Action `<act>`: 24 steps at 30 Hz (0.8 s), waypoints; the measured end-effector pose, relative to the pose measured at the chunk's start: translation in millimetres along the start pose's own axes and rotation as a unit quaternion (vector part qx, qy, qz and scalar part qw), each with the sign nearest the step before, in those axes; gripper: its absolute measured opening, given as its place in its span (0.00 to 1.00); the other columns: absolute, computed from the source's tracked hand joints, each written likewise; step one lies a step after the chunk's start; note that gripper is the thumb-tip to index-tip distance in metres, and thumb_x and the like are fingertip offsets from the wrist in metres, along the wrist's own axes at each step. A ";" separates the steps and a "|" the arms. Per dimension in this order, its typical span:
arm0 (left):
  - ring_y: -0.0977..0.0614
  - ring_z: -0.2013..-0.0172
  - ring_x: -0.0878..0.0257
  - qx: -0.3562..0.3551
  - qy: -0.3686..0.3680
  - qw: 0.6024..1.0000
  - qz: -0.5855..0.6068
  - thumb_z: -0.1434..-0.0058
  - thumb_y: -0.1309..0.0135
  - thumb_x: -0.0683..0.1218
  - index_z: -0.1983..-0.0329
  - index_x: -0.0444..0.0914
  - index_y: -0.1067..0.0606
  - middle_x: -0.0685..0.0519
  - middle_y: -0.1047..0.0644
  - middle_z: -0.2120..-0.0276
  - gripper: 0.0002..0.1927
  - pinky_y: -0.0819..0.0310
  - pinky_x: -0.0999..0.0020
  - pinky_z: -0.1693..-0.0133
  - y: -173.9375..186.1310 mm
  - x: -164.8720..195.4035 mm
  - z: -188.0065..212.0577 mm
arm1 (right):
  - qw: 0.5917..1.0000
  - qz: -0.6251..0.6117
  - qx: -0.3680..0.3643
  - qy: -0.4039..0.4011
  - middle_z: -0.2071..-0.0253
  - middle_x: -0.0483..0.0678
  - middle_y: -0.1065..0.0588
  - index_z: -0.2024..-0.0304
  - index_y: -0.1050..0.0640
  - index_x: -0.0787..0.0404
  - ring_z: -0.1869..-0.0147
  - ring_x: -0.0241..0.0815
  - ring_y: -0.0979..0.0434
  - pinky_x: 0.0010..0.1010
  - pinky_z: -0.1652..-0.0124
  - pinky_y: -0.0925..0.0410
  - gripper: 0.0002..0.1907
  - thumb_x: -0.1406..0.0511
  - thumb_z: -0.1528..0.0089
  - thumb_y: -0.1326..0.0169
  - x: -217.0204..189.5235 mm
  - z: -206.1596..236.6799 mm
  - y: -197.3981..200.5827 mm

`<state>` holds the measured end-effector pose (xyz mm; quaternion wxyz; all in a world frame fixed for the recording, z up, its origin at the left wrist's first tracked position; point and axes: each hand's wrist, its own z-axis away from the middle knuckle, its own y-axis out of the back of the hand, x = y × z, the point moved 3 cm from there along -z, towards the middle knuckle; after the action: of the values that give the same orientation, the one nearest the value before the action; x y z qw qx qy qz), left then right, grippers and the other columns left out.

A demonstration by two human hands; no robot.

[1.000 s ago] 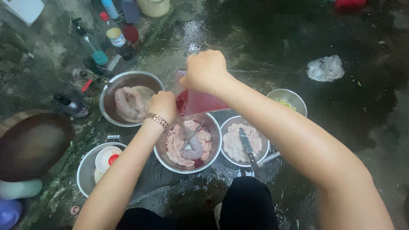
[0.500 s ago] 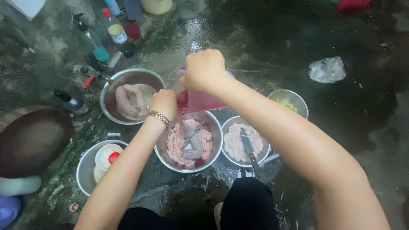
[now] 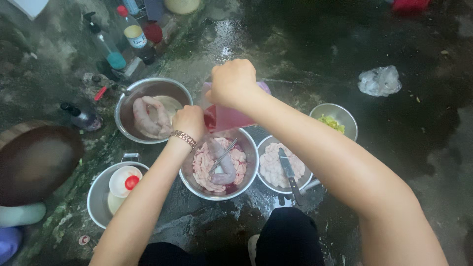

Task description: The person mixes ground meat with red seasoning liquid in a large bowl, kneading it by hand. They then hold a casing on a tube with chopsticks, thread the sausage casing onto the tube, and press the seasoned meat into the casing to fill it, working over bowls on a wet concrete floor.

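My right hand (image 3: 232,81) grips a clear plastic jug of red liquid (image 3: 227,117) from above and holds it tilted over a steel bowl (image 3: 248,170). That bowl holds pale pink raw meat and a metal utensil (image 3: 224,154), with red liquid pooled at the bottom. My left hand (image 3: 189,121), with a metal bracelet on the wrist, steadies the jug's lower left side.
Other steel bowls ring the middle one: one with pale offal (image 3: 149,114) at the left, one with meat and a knife (image 3: 286,168) at the right, one with green bits (image 3: 334,121), one with small dishes (image 3: 116,189). Bottles (image 3: 131,32) stand at the back left. A crumpled bag (image 3: 379,80) lies on wet concrete.
Both hands and the jug have stayed over the middle bowl, with only a slight shift of the view. The red liquid in the bowl looks much the same.
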<state>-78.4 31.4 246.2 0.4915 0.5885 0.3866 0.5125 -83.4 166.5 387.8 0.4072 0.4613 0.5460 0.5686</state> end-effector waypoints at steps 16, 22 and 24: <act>0.16 0.57 0.41 0.000 -0.005 1.000 0.006 0.50 0.37 0.42 0.66 0.35 0.17 0.37 0.19 0.62 0.08 0.21 0.50 0.56 2.5 -0.1 4.5 | 1.000 0.004 0.020 0.005 0.67 0.54 0.19 0.66 0.15 0.57 0.60 0.52 0.16 0.40 0.60 0.26 0.18 0.52 0.49 0.39 -6.0 -8.3 -7.3; 0.16 0.59 0.40 0.023 -0.008 1.000 0.019 0.46 0.40 0.42 0.66 0.35 0.17 0.37 0.18 0.64 0.06 0.20 0.49 0.57 -8.1 -6.0 1.1 | 1.000 0.003 0.001 0.001 0.68 0.54 0.19 0.67 0.15 0.58 0.60 0.52 0.16 0.40 0.61 0.26 0.18 0.52 0.49 0.39 -9.2 -5.8 -7.3; 0.16 0.59 0.40 0.023 -0.005 0.999 0.021 0.47 0.40 0.42 0.67 0.35 0.17 0.37 0.18 0.65 0.07 0.20 0.49 0.57 -9.6 -6.7 0.3 | 1.000 0.006 0.006 0.003 0.68 0.54 0.19 0.67 0.15 0.58 0.60 0.52 0.17 0.40 0.60 0.26 0.18 0.52 0.49 0.40 -9.4 -6.3 -6.7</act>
<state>-78.8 27.0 235.3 0.4688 0.6103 0.3837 0.5104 -87.5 156.4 380.5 0.3998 0.4652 0.5475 0.5692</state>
